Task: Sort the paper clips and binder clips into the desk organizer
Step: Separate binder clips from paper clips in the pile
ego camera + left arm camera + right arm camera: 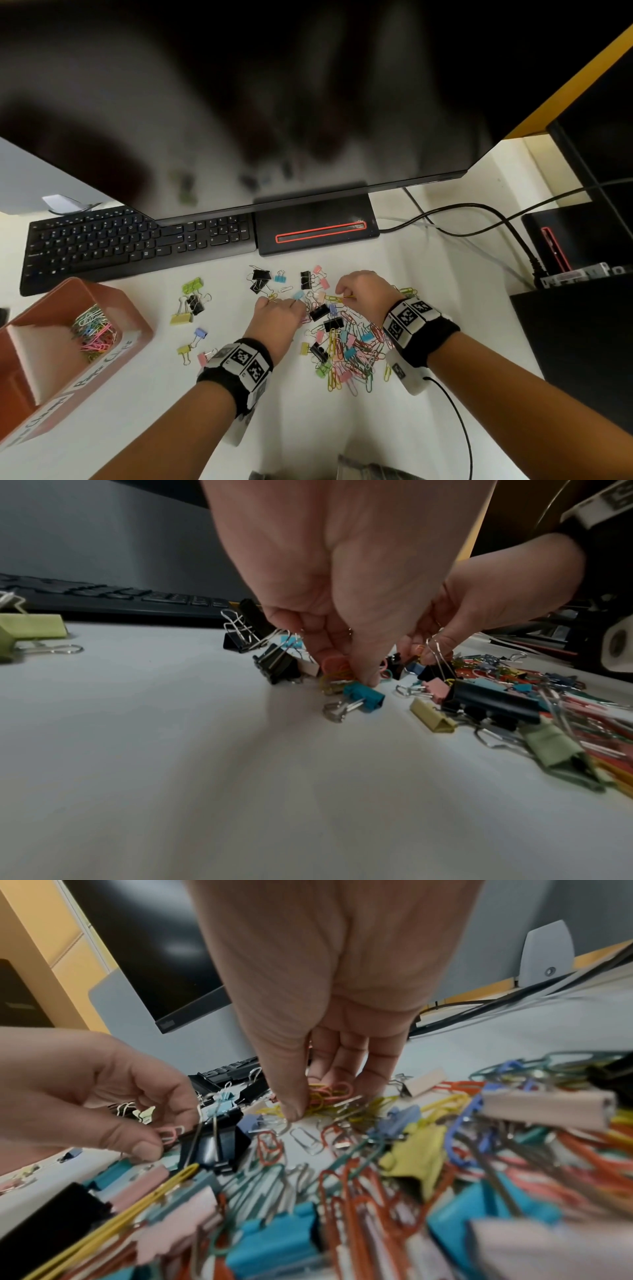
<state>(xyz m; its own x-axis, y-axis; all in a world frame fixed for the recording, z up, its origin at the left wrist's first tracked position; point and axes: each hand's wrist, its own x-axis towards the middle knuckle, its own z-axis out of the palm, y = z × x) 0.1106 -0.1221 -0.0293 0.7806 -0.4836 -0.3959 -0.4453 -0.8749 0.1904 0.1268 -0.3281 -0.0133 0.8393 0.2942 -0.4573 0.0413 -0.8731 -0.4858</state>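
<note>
A mixed pile of coloured paper clips and binder clips (346, 346) lies on the white desk in front of me. My left hand (289, 303) reaches down at the pile's left edge and pinches pink and yellow paper clips (337, 670), just behind a teal binder clip (365, 696). My right hand (342, 295) hovers over the pile's far side, thumb and fingers gripping a small bunch of yellow and orange paper clips (325, 1095). The terracotta desk organizer (113, 298) stands at the far left, with paper clips (94, 334) in one compartment.
Loose binder clips (191, 305) lie between the organizer and the pile, and more black ones (260, 279) sit near the keyboard (137, 240). The monitor (239, 102) and its base (315, 226) stand behind. Cables (479, 212) and a black box (582, 342) are at the right.
</note>
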